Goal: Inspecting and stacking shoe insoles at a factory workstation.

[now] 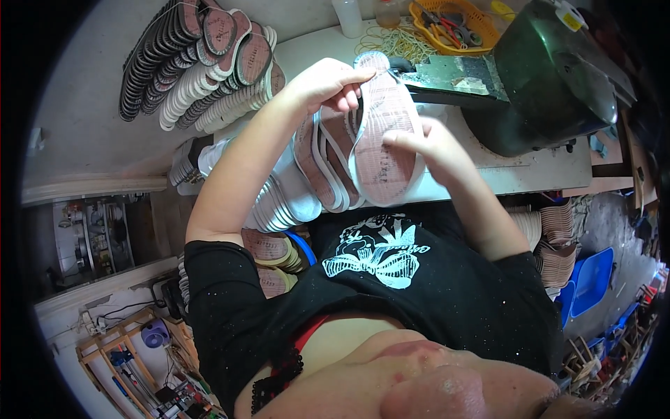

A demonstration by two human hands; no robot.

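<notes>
A pinkish shoe insole [391,153] with a white rim is held up between my two hands, beside the sewing end of a dark green machine [453,77]. My left hand [328,84] pinches its narrow far end, thumb on the upper face. On its right edge, my right hand [433,146] grips it with the thumb laid across the face; this hand is slightly blurred. The insole's far tip lies close to the machine's working point, and whether they touch I cannot tell. Just left of it, several similar insoles [317,164] lean together on the table.
Large bundles of stacked insoles [202,70] stand at the far left. An orange basket [453,26] of tools and a heap of yellowish cords [387,45] sit at the back of the white table [551,171]. Lower right are more stacks [557,227] and a blue plastic stool [587,283].
</notes>
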